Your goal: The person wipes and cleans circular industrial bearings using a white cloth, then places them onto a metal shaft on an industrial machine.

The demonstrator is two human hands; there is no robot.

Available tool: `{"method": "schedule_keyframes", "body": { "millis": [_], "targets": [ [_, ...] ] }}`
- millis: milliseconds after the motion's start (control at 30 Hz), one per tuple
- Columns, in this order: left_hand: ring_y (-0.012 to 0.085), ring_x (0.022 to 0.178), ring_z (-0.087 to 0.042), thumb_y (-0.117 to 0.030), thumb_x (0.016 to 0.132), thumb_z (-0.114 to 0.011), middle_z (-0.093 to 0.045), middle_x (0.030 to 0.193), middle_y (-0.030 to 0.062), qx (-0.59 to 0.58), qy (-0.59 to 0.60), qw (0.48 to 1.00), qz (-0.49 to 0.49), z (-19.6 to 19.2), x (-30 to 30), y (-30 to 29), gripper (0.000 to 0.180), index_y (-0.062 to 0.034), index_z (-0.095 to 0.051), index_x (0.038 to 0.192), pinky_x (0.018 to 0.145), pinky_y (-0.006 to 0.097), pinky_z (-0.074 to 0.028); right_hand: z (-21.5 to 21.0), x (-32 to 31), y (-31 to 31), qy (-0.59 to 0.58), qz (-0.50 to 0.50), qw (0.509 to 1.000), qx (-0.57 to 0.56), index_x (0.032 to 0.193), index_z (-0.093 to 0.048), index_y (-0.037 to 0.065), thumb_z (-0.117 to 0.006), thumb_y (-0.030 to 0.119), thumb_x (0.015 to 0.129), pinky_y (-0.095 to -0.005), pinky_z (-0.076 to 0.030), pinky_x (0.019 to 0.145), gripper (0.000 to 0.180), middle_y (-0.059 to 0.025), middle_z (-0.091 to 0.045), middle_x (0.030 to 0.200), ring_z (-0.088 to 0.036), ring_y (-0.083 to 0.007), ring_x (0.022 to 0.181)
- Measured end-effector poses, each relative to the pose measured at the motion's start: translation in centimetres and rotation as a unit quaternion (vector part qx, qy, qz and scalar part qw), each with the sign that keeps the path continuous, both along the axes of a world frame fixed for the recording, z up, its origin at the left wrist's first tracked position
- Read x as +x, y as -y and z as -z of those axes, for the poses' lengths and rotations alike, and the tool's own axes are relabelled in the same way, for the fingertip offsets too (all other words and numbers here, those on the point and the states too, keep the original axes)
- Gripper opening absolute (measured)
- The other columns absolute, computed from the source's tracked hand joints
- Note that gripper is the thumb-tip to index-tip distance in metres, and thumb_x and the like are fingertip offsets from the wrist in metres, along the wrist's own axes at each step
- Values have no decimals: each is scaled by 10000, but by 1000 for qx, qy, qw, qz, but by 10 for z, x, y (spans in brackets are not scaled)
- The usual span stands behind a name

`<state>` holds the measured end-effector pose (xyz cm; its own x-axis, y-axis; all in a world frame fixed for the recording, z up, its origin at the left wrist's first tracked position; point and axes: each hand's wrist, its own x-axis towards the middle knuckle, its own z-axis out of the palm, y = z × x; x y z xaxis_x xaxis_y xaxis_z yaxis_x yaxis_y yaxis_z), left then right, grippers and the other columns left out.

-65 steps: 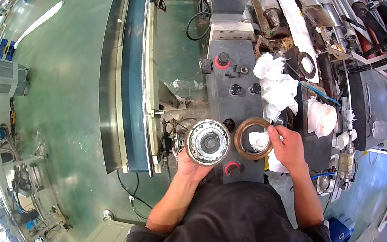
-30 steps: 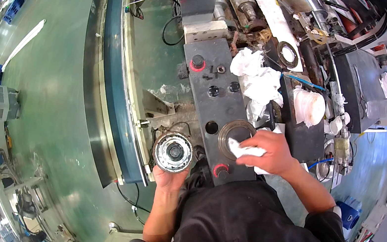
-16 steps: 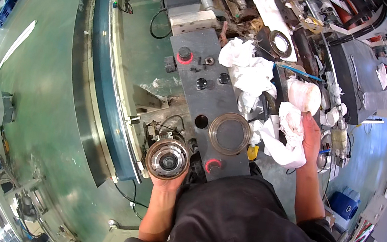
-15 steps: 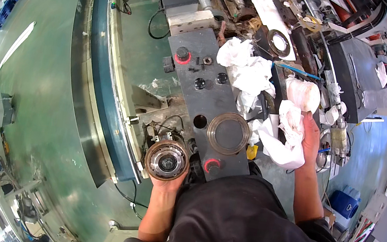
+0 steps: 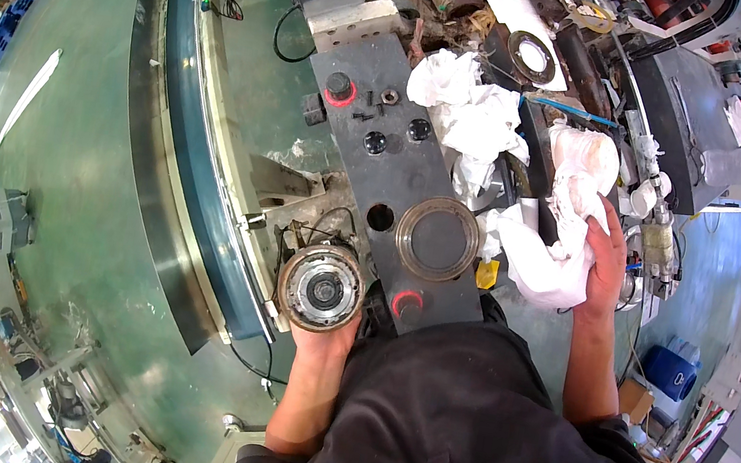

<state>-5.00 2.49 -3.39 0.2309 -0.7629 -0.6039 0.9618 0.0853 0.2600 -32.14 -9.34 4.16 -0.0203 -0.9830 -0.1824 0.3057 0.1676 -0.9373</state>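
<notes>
At the left of the dark metal plate, my left hand grips a round metal part from below. The part has a brownish outer rim, bright inner rings and a dark centre; most of my fingers are hidden beneath it. To the right, my right hand closes its fingers on a crumpled white rag. The rag hangs beside the plate, and its upper end reaches a stained white roll. A flat metal ring lies on the plate between my hands.
Several small bolts and a nut rest on the plate's far end. More crumpled white cloth is heaped beside it. A long machine rail runs along the left. A clear plastic bottle lies on the dark bench at the right.
The round metal part has tilted, showing its bright inner rings more fully. My right hand has shifted slightly right and up along the rag, still holding it. The view has moved a little.
</notes>
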Motion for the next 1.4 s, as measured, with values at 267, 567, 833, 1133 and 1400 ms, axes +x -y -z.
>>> {"method": "schedule_keyframes", "body": {
  "millis": [267, 567, 833, 1133, 1400],
  "targets": [
    [188, 887, -621, -287, 894, -499, -635, 962, 38, -4, 49, 999, -18, -14, -15, 15, 245, -91, -597, 1003, 767, 335, -523, -19, 44, -18, -248, -29, 953, -171, 1083, -553, -45, -570, 143, 868, -246, -424, 755, 286, -60, -585, 930, -541, -116, 846],
    [182, 863, -619, -191, 941, -421, -621, 996, 89, 64, 114, 991, 17, -26, -34, 27, 295, -10, -491, 1163, 772, 301, -518, -36, 107, -27, -310, -304, 830, -349, 928, -613, 53, -740, 160, 726, -297, -485, 559, 261, -93, -625, 799, -618, -239, 660],
    [59, 732, -477, -73, 930, -470, -518, 854, 5, -7, 253, 967, 24, -42, -38, 28, 58, -66, -450, 983, 672, 195, -414, -24, 133, -34, -328, -284, 766, -474, 818, -586, 53, -766, 115, 677, -281, -431, 449, 236, -51, -568, 680, -560, -195, 531],
    [30, 688, -398, -22, 917, -445, -464, 802, -12, -9, 339, 941, -16, -51, -47, 29, 90, -82, -415, 977, 618, 166, -350, -22, 136, -14, -274, -259, 903, -205, 873, -579, 25, -632, 210, 848, -305, -447, 537, 194, -105, -612, 749, -597, -222, 613],
    [74, 800, -562, -106, 964, -421, -585, 923, 39, -30, 207, 978, 16, -64, -41, 26, 113, -63, -442, 1067, 712, 223, -468, -21, 136, -11, -283, -257, 872, -307, 1033, -547, 3, -669, 268, 818, -315, -441, 799, 362, -133, -575, 973, -558, -222, 950]
  ]
}}
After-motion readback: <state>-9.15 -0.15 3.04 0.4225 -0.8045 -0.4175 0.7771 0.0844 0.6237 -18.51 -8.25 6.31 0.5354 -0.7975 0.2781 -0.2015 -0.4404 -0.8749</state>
